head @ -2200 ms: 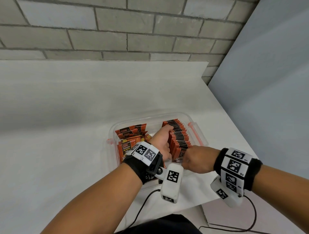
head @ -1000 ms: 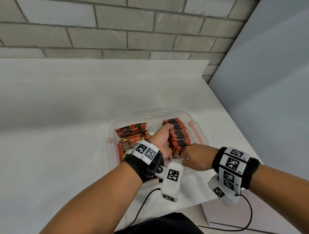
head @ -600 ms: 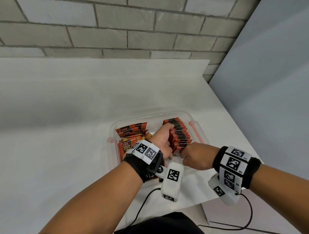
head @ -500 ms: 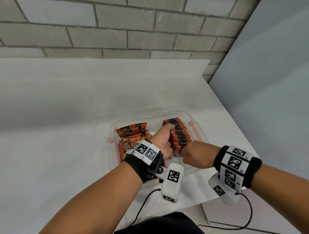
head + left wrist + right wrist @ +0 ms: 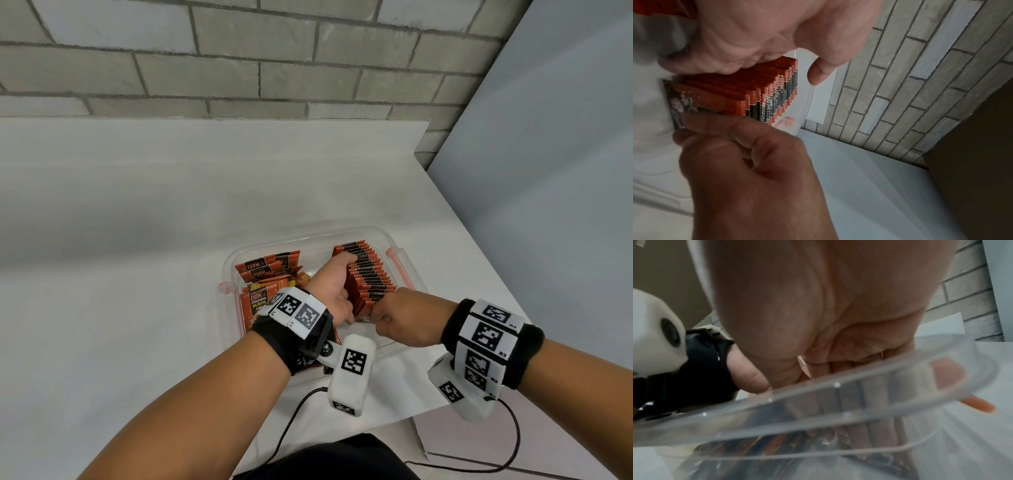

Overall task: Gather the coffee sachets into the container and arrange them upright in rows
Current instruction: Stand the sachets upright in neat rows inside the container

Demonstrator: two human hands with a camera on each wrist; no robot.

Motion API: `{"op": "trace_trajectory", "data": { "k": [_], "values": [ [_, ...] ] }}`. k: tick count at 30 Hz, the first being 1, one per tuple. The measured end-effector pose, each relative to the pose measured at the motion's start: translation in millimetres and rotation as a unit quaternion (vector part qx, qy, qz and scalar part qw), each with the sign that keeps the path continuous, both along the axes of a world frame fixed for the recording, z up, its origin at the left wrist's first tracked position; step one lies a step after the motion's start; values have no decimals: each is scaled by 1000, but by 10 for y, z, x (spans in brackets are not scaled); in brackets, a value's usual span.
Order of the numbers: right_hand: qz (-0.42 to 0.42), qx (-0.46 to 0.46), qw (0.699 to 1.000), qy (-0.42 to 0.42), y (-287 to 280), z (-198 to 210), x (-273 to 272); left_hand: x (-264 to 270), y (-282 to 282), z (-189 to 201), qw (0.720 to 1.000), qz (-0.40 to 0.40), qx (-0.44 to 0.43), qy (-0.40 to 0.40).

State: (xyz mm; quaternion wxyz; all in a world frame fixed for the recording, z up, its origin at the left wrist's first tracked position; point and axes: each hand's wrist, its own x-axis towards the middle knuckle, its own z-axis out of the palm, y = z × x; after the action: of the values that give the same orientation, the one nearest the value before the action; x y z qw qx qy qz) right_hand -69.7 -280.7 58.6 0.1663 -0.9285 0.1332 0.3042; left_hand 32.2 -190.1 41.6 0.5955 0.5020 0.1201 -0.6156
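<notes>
a: where do the sachets stand?
b: the upright row (image 5: 368,277) runs along the right wall of the clear container (image 5: 409,270), near the tabletop's right edge; loose sachets (image 5: 265,274) lie at its left.
a: and the hands?
b: the left hand (image 5: 334,287) cups the row's left side; the right hand (image 5: 399,317) pinches its near-end sachet.

Bare forearms. Each wrist wears a black band (image 5: 524,356) carrying white blocks printed with black square markers; a white camera pod (image 5: 351,371) hangs beneath, trailing a thin black cable (image 5: 291,421).
</notes>
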Motion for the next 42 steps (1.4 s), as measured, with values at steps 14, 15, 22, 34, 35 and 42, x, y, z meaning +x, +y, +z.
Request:
{"op": "trace_trajectory", "data": {
  "k": [14,15,22,34,35,42],
  "values": [
    [-51,27,997,-57,12,180,46,394,644,298,991,3,-74,-109],
    [-68,38,994,-75,39,188,66,486,795,350,987,23,-93,-125],
    [-95,26,993,-67,111,231,220,982,1722,338,962,163,-64,-209],
    [-95,11,995,26,643,154,471,774,1806,-206,970,94,29,-221],
    [-113,2,993,36,647,130,500,761,1769,-212,969,77,24,-232],
    [-266,109,957,30,834,113,615,768,1766,-291,968,62,-3,-244]
  ]
}}
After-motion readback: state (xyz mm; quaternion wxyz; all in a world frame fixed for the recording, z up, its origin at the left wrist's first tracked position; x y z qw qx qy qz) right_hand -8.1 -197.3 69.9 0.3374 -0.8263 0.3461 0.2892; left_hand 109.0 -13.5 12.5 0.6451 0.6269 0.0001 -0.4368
